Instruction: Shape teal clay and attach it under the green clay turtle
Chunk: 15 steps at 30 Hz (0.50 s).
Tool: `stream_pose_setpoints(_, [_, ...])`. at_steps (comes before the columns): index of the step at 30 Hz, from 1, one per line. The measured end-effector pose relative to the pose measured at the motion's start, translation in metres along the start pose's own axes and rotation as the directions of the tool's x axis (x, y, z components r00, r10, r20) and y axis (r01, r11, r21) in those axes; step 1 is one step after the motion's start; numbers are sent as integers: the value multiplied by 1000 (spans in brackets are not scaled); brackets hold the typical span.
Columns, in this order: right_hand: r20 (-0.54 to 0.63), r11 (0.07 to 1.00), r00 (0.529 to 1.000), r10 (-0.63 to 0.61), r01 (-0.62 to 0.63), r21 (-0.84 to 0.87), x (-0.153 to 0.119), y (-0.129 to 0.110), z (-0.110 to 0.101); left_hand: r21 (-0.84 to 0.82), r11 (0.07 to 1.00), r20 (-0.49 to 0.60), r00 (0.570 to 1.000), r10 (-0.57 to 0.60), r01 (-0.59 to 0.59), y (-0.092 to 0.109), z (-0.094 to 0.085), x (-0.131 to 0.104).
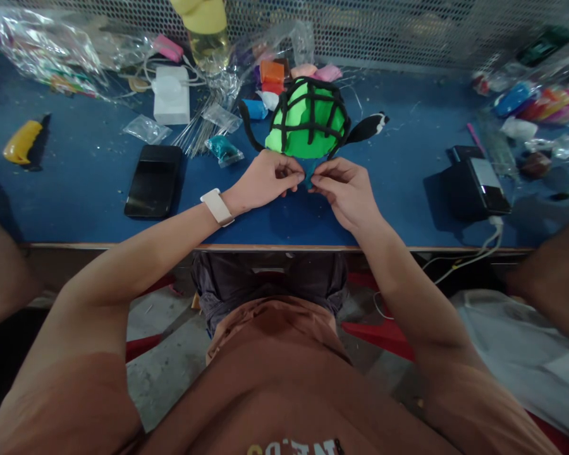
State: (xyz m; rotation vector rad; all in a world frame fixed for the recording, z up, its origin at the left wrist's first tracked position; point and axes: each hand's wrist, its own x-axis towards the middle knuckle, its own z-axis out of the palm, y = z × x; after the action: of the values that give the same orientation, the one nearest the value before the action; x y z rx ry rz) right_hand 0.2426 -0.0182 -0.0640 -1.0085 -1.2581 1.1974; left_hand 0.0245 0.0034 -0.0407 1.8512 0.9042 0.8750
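A bright green dome [308,129] crossed by a grid of black strips stands on the table ahead of me. A curved black strip [249,123] sticks out at its left, and a black piece with a white patterned tip [370,128] at its right, so it resembles a turtle. A small teal piece of soft clay [309,169] hangs at the dome's near edge. My left hand [268,177] pinches that piece from the left, thumb and finger closed. From the right, my right hand [348,189] pinches it too. The fingers partly hide the teal piece.
Left lie a black phone [152,182], a yellow-handled tool [23,142], a white box [171,95] and thin wires [201,126]. Clay packets [271,74] sit behind the dome. A black device with a cable [474,186] stands right. People sit on both sides.
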Motion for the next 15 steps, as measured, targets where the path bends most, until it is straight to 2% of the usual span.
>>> stream_pose_setpoints(9, [49,998,997,57,-59,27,-1,-4,-3,-8,1000,8,1000,5,-5,-2,0,1])
stream_pose_setpoints(15, [58,1000,998,0,-1,16,0,0,-3,-13,1000,32,999,17,-17,0,-1,0])
